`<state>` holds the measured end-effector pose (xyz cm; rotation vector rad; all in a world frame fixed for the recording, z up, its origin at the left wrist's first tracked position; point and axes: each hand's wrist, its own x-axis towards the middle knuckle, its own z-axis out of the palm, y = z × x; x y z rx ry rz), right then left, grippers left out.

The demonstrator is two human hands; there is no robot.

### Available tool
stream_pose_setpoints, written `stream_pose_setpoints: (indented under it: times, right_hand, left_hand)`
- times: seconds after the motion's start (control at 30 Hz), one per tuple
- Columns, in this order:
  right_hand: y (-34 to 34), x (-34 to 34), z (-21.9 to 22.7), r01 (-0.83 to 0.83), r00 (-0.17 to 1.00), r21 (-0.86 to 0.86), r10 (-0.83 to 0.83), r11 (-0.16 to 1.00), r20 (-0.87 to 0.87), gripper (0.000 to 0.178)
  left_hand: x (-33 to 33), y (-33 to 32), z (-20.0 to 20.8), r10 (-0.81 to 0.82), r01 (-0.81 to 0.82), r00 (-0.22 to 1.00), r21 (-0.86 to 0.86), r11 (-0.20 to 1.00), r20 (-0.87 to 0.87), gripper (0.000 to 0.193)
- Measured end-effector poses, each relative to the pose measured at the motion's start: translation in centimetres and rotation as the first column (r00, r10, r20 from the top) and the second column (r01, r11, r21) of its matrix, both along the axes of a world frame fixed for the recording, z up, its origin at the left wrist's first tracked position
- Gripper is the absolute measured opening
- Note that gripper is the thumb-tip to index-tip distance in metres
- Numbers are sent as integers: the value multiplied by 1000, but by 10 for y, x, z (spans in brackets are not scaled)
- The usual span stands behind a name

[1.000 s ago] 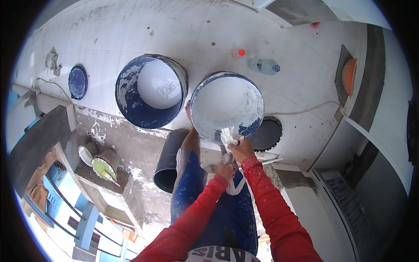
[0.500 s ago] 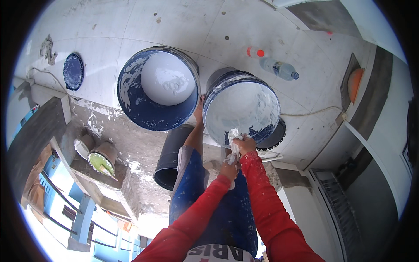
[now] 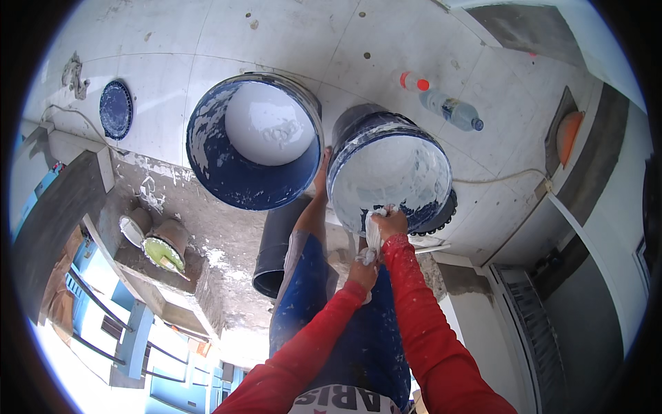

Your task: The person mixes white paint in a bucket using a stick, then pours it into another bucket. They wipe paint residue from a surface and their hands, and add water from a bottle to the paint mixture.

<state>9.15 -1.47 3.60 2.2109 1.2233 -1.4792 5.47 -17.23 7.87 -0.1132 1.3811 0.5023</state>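
A crumpled white cloth (image 3: pixel 373 238), perhaps a rag, stretches between my hands at the near rim of the right bucket (image 3: pixel 441 155). My right hand (image 3: pixel 393 222) is closed on its upper end, right against the rim. Closer to my body, my left hand (image 3: pixel 361 272) grips the lower part, its fingers smeared white. White residue coats the inside of the right bucket, with dark blue patches showing near the rim. To its left stands a large dark blue bucket (image 3: pixel 227 176) with smooth white paint or compound at the bottom.
A dark cylindrical bucket (image 3: pixel 270 259) lies beside my leg. A blue lid (image 3: pixel 116 110) rests on the tiled floor at left, and clear plastic bottles (image 3: pixel 452 110) lie at right. Two small paint-stained pots (image 3: pixel 165 247) sit on the rough ledge. An orange tool (image 3: pixel 569 138) is at far right.
The view has shifted slightly, so the buckets and bottles appear farther right. My right hand has moved a little up along the rim, drawing the cloth longer between my hands.
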Motion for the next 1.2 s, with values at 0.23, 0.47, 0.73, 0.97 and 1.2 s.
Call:
stream_pose_setpoints:
  times: [0.23,0.47,0.73,0.97,1.2]
  right_hand:
    - [53,29,-26,138,989,275,-120,951,-83,23]
    - [85,-28,45,168,945,650,67,741,-320,27]
    - [85,-26,8,-156,987,277,161,948,5,44]
    - [61,41,44,-57,970,274,119,960,-214,37]
    - [-17,116,129,-180,876,-206,61,962,-479,49]
  left_hand:
    - [-21,48,84,288,-275,946,-103,956,149,21]
    - [-50,23,70,700,-637,690,-303,708,184,18]
    - [-59,5,65,809,-756,582,-314,574,78,24]
    - [-30,36,72,261,-212,934,208,955,-242,22]
    - [-37,115,266,835,-853,511,242,463,203,26]
